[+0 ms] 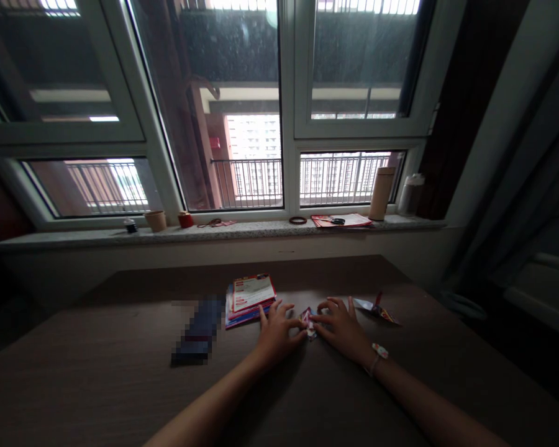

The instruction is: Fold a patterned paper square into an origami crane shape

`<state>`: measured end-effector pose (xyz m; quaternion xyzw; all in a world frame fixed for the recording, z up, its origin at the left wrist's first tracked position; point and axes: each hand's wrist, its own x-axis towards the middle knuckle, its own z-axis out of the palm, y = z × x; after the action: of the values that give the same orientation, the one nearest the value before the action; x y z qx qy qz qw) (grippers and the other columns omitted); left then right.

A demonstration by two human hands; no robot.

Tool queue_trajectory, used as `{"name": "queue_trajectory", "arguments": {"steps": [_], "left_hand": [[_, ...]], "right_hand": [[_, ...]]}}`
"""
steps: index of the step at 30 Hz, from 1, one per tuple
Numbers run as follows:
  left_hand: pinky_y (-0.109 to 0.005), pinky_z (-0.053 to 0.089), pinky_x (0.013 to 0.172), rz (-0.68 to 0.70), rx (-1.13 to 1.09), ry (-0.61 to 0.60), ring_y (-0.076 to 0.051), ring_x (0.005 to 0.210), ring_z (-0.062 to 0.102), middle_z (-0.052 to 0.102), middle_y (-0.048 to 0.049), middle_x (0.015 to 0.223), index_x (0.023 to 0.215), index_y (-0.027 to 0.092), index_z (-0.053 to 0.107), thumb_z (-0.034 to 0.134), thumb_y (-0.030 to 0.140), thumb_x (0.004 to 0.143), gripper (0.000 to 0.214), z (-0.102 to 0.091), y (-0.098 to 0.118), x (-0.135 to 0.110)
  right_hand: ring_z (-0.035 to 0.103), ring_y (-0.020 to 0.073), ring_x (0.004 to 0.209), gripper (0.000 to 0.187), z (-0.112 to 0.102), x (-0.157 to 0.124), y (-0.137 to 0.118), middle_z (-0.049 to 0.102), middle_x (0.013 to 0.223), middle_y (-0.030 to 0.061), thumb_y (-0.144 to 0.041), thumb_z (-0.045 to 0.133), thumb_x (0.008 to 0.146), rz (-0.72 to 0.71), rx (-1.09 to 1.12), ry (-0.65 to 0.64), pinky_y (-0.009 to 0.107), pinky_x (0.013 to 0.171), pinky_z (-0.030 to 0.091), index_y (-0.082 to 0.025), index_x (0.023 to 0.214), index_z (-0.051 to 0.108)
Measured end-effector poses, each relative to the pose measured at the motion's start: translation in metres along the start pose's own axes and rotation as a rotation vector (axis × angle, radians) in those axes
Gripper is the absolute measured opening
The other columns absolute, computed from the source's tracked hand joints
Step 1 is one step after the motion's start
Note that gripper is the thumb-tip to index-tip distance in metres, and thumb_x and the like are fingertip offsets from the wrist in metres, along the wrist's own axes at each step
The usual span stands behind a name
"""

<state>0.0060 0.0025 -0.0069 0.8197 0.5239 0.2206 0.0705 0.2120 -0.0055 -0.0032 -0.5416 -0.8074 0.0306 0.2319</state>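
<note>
A small piece of folded printed paper (309,323), red, white and blue, sits at the middle of the brown table. My left hand (279,330) grips its left side with thumb and forefinger, the other fingers spread toward the stack of paper. On the opposite side my right hand (341,329) has its thumb and forefinger on the paper, with the rest of its fingers curled. Fingertips from both sides hide part of the folds. A band with a pale ornament circles my right wrist.
Left of my hands lies a stack of printed sheets (253,298), with a blurred dark object (199,329) beyond it. A folded paper piece (377,309) rests at the right. Along the windowsill (261,230) stand a tan flask (382,194), a cup (156,221) and scissors (337,221) on papers.
</note>
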Motion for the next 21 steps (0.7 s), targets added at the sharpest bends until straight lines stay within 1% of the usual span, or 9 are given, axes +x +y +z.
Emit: {"name": "queue_trajectory", "arguments": {"steps": [4, 7, 11, 21], "left_hand": [[-0.074, -0.003, 0.103, 0.017, -0.011, 0.001, -0.035, 0.134, 0.029, 0.053, 0.0016, 0.133, 0.091, 0.040, 0.073, 0.070, 0.041, 0.078, 0.014, 0.0004, -0.0014, 0.0004], [-0.074, -0.001, 0.103, 0.023, -0.017, -0.001, -0.035, 0.134, 0.030, 0.054, 0.0014, 0.133, 0.091, 0.039, 0.073, 0.071, 0.040, 0.077, 0.014, 0.0013, -0.0023, 0.0004], [-0.075, 0.000, 0.103, 0.000, -0.004, -0.002, -0.034, 0.133, 0.030, 0.055, 0.0014, 0.131, 0.091, 0.039, 0.073, 0.071, 0.040, 0.077, 0.014, 0.0016, -0.0020, 0.0001], [-0.073, 0.002, 0.104, -0.020, 0.006, -0.020, -0.034, 0.133, 0.031, 0.054, 0.0019, 0.131, 0.091, 0.040, 0.072, 0.071, 0.042, 0.077, 0.015, -0.0005, 0.0002, -0.0002]], "right_hand": [[0.039, 0.0276, 0.125, 0.029, -0.0006, 0.0003, 0.0007, 0.054, 0.124, 0.0019, -0.046, 0.050, 0.090, 0.018, 0.045, -0.070, 0.065, 0.110, 0.004, -0.045, 0.116, 0.062], [0.040, 0.0266, 0.124, 0.030, -0.0012, 0.0005, 0.0009, 0.052, 0.124, 0.0026, -0.044, 0.049, 0.091, 0.023, 0.068, -0.089, 0.065, 0.109, 0.004, -0.046, 0.119, 0.060], [0.041, 0.0259, 0.124, 0.029, -0.0002, 0.0004, 0.0010, 0.052, 0.123, 0.0030, -0.041, 0.049, 0.091, 0.020, 0.083, -0.090, 0.066, 0.109, 0.004, -0.046, 0.118, 0.060], [0.042, 0.0254, 0.122, 0.030, 0.0016, 0.0015, 0.0003, 0.053, 0.122, 0.0029, -0.034, 0.047, 0.093, 0.032, 0.092, -0.079, 0.064, 0.110, 0.010, -0.045, 0.116, 0.062]]}}
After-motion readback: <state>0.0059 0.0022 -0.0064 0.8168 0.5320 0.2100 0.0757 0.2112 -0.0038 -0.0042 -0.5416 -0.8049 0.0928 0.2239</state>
